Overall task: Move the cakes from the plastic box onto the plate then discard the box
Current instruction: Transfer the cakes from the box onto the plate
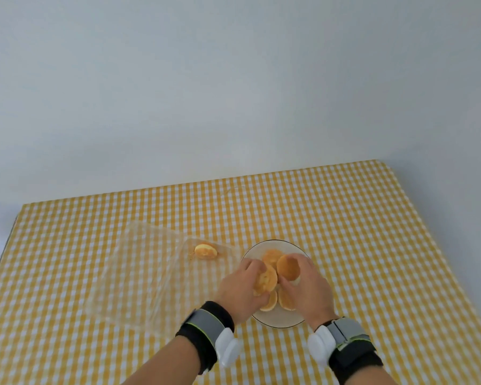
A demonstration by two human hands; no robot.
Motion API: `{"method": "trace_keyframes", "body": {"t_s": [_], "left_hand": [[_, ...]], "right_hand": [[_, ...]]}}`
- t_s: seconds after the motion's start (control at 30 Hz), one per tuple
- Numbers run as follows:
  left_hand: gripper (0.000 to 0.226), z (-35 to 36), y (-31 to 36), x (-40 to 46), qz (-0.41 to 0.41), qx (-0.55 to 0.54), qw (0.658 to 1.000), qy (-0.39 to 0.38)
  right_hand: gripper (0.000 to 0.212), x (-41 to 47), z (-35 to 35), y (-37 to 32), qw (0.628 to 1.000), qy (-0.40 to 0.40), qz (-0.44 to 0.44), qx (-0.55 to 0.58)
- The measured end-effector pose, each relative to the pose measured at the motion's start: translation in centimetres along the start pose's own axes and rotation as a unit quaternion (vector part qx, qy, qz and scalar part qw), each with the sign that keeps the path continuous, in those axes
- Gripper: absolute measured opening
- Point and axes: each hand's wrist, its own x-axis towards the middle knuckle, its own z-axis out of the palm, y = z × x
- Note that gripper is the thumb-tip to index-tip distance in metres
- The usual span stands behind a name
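Note:
A clear glass plate (275, 320) with a dark rim sits on the checked cloth and holds several round golden cakes. My left hand (240, 291) grips one cake (265, 279) over the plate's left side. Over the middle of the plate, my right hand (307, 284) holds another cake (288, 266). More cakes (270, 302) lie on the plate under my hands. To the left lies the open clear plastic box (139, 276), its lid folded back. One cake (205, 251) is left in the box's far right corner.
The yellow and white checked tablecloth (372, 245) covers the table, which ends at a plain grey-white wall behind. The table's left edge is near the box. Black and grey bands with white sensors wrap both wrists.

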Motion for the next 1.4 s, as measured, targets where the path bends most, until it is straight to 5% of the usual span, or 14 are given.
{"method": "trace_keyframes", "body": {"t_s": [0.13,0.43,0.6,0.87,1.1,1.4], "left_hand": [[0.045,2.1,2.5,2.4,-0.001,0.014,0.999,-0.031],[0.051,4.3,2.2,2.7,0.002,0.032,0.998,-0.055],[0.055,3.5,1.6,1.3,0.007,0.009,0.999,-0.032],[0.049,-0.7,-4.1,-4.5,-0.070,0.024,0.997,0.032],[0.055,-1.7,-10.1,-8.2,-0.133,0.080,0.988,-0.006],[0.054,-0.4,-11.6,-8.4,-0.161,0.069,0.984,-0.030]], "right_hand": [[0.067,0.6,-1.4,2.3,0.999,-0.032,0.039,0.003],[0.056,0.0,-1.2,4.8,0.993,-0.098,-0.020,-0.065],[0.063,-0.8,-1.3,4.7,0.998,-0.052,-0.006,-0.025],[0.047,-2.1,0.7,-1.4,0.993,-0.065,-0.098,-0.010],[0.046,0.7,5.6,-9.7,0.967,-0.125,-0.199,-0.098],[0.045,4.8,10.3,-13.7,0.955,-0.159,-0.203,-0.149]]}}
